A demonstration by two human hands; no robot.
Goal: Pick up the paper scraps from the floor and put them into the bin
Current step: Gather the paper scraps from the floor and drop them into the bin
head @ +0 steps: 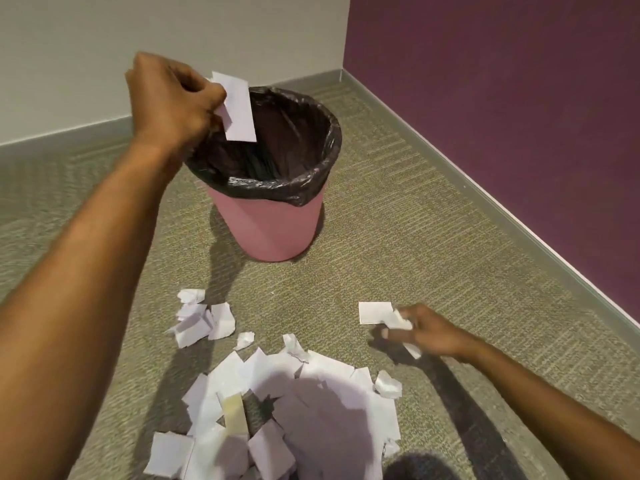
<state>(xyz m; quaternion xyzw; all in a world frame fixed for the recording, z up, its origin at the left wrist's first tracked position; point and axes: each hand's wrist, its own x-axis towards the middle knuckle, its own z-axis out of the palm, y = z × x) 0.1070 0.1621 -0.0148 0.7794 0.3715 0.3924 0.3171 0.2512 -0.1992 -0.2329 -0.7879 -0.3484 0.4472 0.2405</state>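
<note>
Paper scraps [291, 410] lie heaped on the carpet [398, 237] in front of you, with a smaller cluster [202, 322] to their left, nearer the pink bin [273, 226]. Your left hand [173, 98] pinches a white strip [237, 107] above the rim of the bin's black liner [304, 133]. Your right hand [429, 332] is low at the carpet, fingers closed around crumpled pieces [401, 322], beside a flat rectangular scrap [374, 311].
</note>
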